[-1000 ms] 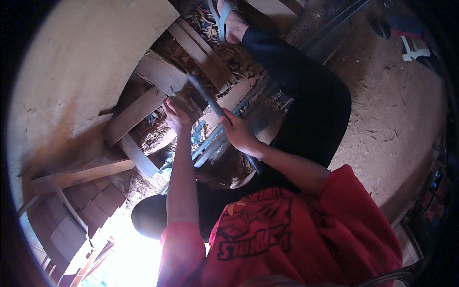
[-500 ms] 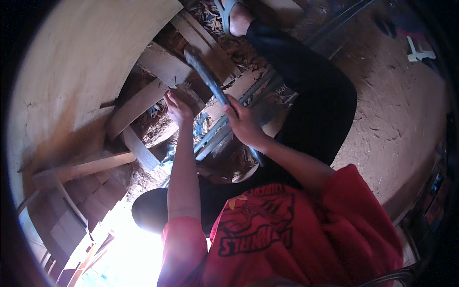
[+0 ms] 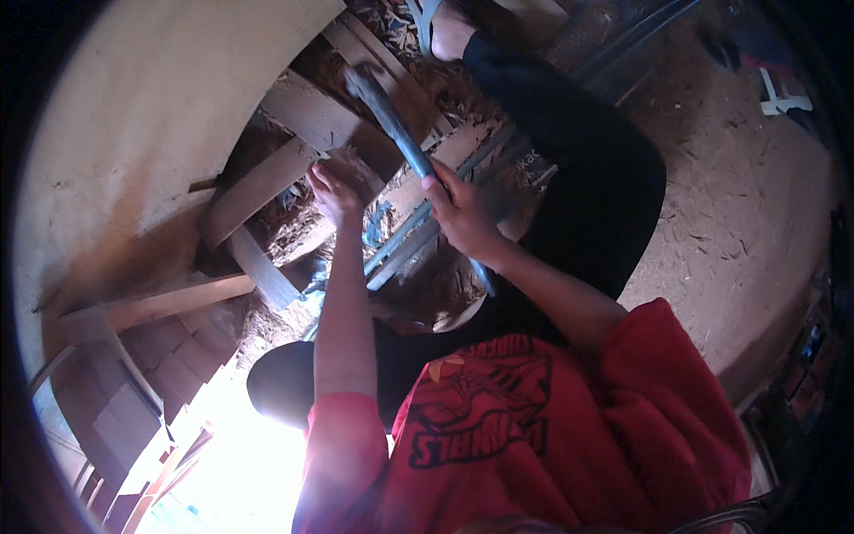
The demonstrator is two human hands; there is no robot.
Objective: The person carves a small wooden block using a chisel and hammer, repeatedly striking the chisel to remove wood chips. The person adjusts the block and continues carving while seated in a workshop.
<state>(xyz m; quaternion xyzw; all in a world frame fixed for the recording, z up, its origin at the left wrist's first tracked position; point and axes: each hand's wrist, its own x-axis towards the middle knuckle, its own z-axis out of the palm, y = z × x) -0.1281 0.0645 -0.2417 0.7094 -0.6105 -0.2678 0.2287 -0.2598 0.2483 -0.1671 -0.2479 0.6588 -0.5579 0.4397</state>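
A long dark tool is gripped in the right hand, whose fingers are clamped around it; it is slanted up and to the left from the hand, and its far end is seen above the boards. The left hand is placed just beside a short wooden block, to the left of the tool and apart from it. Its fingers are bent and drawn close together, but whether the block is gripped or only touched cannot be told. Beyond the block a broad board is laid at a slant, and to the left of the left hand a narrower board is seen tilted the other way. Wood chips are scattered among these pieces. Between the forearms, long thin bars are stretched diagonally, with a blue scrap seen just beside them. The upper left is filled by a large pale panel, below which flat wood pieces are gathered. Black trousers, a red shirt and a light sandal are worn by the person. On the right, a sandy brown floor is shown, with a white object near its top.
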